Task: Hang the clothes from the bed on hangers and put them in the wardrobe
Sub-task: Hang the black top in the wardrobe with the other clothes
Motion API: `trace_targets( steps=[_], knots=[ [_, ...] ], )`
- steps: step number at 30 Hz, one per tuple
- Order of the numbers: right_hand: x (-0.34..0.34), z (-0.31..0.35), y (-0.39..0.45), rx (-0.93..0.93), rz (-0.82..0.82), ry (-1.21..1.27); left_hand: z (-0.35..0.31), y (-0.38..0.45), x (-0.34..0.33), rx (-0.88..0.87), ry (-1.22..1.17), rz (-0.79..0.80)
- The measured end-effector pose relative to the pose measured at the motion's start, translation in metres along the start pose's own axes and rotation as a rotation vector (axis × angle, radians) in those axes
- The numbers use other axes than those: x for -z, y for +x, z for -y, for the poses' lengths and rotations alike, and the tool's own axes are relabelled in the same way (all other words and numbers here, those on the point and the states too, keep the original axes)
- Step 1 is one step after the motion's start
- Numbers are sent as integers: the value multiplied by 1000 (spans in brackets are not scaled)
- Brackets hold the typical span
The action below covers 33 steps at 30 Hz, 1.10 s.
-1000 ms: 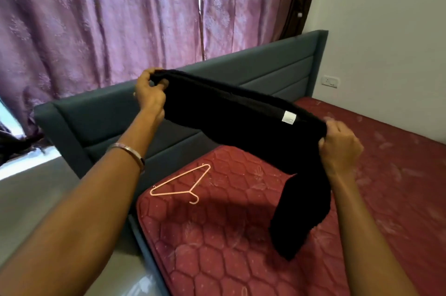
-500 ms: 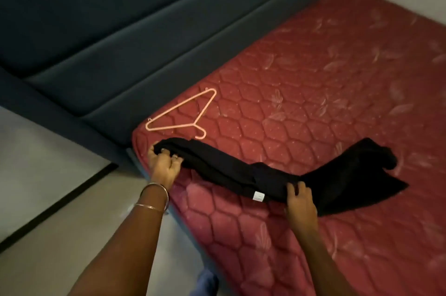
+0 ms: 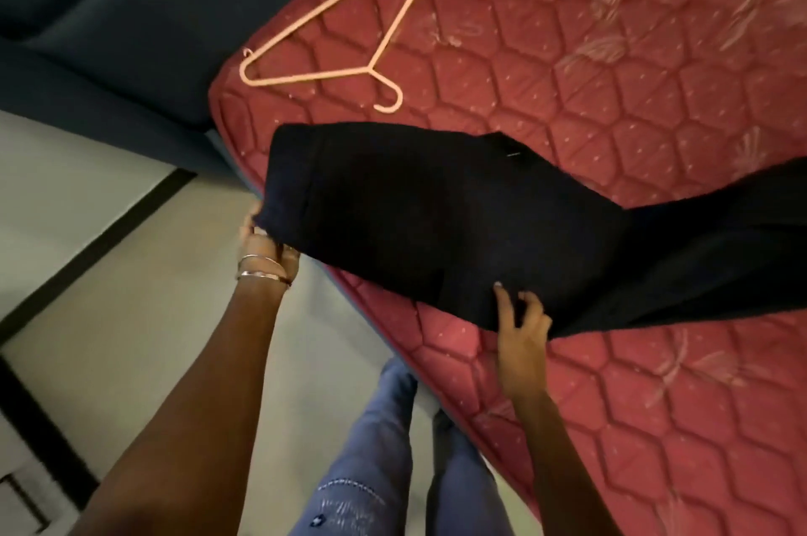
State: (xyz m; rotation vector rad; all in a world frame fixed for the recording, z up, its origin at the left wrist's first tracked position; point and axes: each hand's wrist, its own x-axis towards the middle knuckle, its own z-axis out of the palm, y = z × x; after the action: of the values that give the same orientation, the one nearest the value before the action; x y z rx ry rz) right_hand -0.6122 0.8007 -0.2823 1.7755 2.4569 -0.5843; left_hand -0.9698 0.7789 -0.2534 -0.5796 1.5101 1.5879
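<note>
One head cam, looks steeply down, close over mattress (image 3: pixel 567 98) edge & floor (image 3: pixel 131 317).

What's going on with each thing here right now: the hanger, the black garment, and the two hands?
Hanger: lying flat on the mattress, empty, apart from the garment.
Black garment: spread on the mattress, one corner over the edge, not yet hung.
Left hand: grips the garment's corner at the mattress edge.
Right hand: fingers on the garment's near edge; grip unclear.

black garment (image 3: pixel 436 221); pink hanger (image 3: pixel 349 24); red hexagon-quilted mattress (image 3: pixel 611 77); blue jeans (image 3: pixel 371 448).
</note>
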Motion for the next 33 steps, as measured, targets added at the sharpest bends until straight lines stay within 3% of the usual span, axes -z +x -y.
trace_targets(
  steps=[2, 3, 5, 6, 8, 11, 13, 15, 17, 19, 23, 28, 31, 33],
  knots=[
    [-33, -5, -7, 28, 241, 62, 18, 12, 28, 30, 426, -223],
    [-38, -6, -6, 11, 257, 178, 28, 15, 34, -12, 724, -381],
    [-36, -7, -4, -84, 119, 407, 49, 5, 29, -283, 1153, -651],
    [-31, -9, -5, -169, 15, 475, 59, -5, 19, -470, 1288, -677],
    [-25, -30, -2, -380, -214, 523, 83, -15, 5, -778, 1549, -428],
    [-14, -67, 10, -779, -467, 621, 117, -24, -20, -1004, 1764, 205],
    [7, -88, 26, -900, -475, 629, 143, -42, -51, -956, 1886, 600],
    [24, -110, 51, -994, -458, 610, 171, -60, -73, -766, 2052, 767],
    [36, -143, 71, -1116, -550, 673, 203, -75, -91, -539, 2160, 734],
    [40, -168, 89, -1177, -632, 872, 229, -80, -108, -443, 2223, 635],
    [41, -204, 94, -1031, -697, 1136, 259, -78, -125, -527, 2369, 423],
    [48, -216, -5, -850, -950, 1087, 290, -88, -129, -442, 2479, 363],
    [19, -236, -44, -1019, -911, 1265, 300, -90, -144, -507, 2493, 300],
    [8, -260, -49, -1120, -780, 1398, 304, -90, -148, -544, 2537, 266]
  ],
)
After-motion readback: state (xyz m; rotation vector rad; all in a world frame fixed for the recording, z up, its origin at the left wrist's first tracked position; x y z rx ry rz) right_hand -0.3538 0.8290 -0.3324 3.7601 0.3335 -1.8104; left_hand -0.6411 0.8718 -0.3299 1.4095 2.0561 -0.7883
